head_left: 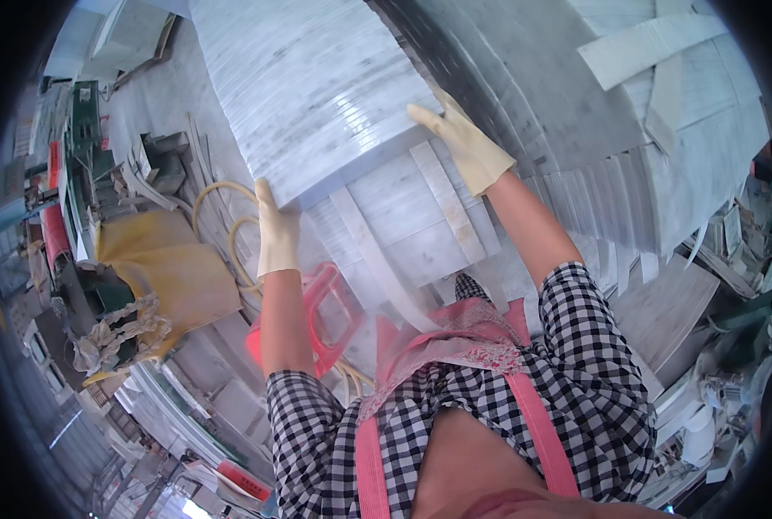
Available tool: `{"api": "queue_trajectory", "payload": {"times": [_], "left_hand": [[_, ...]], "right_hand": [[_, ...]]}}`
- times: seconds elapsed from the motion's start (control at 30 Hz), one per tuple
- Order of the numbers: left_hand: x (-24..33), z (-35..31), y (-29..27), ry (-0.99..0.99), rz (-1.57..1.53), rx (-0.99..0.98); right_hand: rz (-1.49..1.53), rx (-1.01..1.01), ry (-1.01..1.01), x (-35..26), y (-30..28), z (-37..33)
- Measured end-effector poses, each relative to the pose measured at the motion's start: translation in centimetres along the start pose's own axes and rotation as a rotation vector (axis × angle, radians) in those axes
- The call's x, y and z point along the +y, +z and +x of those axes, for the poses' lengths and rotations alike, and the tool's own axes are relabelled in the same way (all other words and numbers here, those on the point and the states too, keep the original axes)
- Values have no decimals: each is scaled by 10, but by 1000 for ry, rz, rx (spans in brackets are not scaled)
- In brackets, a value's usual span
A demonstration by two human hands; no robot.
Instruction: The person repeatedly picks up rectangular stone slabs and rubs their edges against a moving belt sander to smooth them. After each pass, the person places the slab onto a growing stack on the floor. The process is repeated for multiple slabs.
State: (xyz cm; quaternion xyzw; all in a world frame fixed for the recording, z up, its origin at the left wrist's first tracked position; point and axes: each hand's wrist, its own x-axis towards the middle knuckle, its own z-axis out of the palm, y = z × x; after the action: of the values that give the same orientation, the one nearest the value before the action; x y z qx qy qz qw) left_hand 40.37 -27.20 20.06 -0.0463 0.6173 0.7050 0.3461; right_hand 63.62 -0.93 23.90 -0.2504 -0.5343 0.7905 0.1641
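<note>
Slab stack (325, 99), between gloved hands (278, 229) (468, 147), right spread at near corner, left's grip unclear

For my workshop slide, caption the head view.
Cream-gloved left hand and cream-gloved right hand touch opposite sides of a grey-white, finely striped, rectangular stone-like stack.

We are looking at a bright, cool-toned view. White glare is streaking the stack (317, 95), and a small glow is showing at the bottom left. Black borders are rounding the corners, straight edges are bending, outer areas are looking soft.
</note>
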Motion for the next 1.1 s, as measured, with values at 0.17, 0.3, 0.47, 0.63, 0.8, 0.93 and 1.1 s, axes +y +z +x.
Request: {"api": "queue_trajectory", "payload": {"times": [0.17,0.3,0.47,0.63,0.8,0.93,1.1], "left_hand": [[14,-16,22,-24,244,32],[24,-37,31,-22,326,67],[19,-43,25,77,320,-31],[9,-37,21,117,338,-106],[4,-50,26,192,399,-166],[-29,-86,7,338,298,-248],[-93,-106,-34,17,345,-187]], "right_hand": [[-168,136,-68,26,-4,1],[-443,295,-42,42,0,-37],[-354,483,-197,88,-21,-220],[-495,1061,459,210,-57,-486],[-1531,459,914,373,-36,-686],[-668,1290,858,443,28,-718],[-500,1330,852,425,56,-709]]}}
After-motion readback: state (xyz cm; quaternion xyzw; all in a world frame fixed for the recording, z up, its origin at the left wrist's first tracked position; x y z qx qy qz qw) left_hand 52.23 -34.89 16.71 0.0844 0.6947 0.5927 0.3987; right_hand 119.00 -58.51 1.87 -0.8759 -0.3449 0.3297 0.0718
